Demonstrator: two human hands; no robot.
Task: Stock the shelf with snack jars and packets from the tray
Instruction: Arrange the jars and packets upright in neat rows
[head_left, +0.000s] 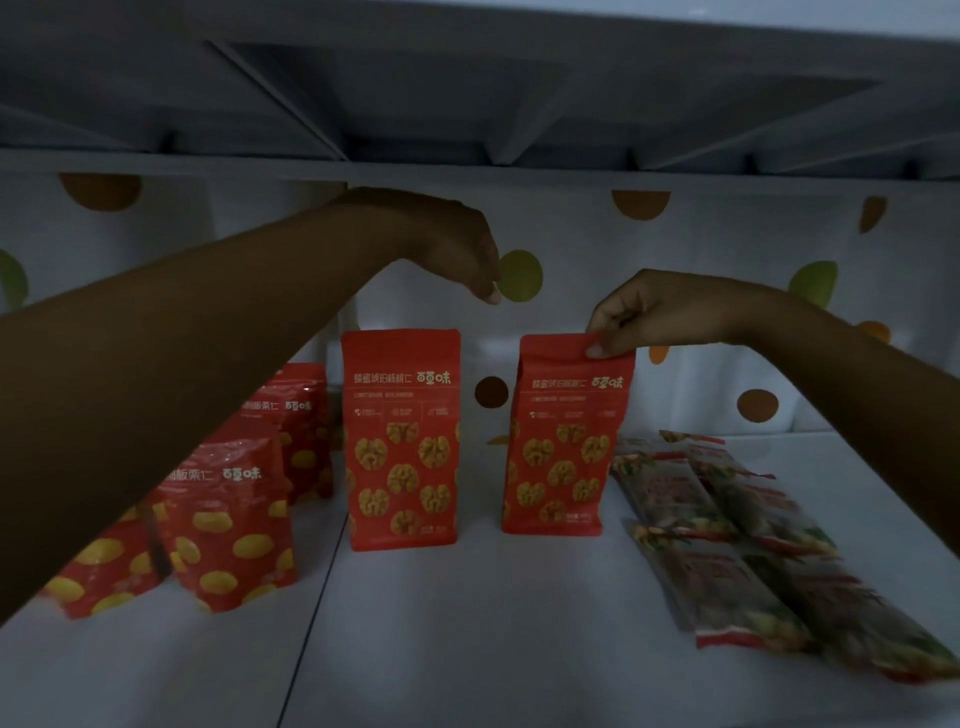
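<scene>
Evidently the right grip pinches the walnut packet by its top, steadying it upright on the shelf; the left grip hangs loose, empty.

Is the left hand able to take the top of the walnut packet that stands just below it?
Likely yes. The left hand hangs just above that walnut packet, holding nothing, and the gap between them is free. The right hand pinches the other packet, out of the way.

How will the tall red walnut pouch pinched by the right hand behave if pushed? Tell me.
The tall red walnut pouch stands upright on a narrow base, so it probably tips easily. The right hand pinches only its top edge, suggesting it is light.
</scene>
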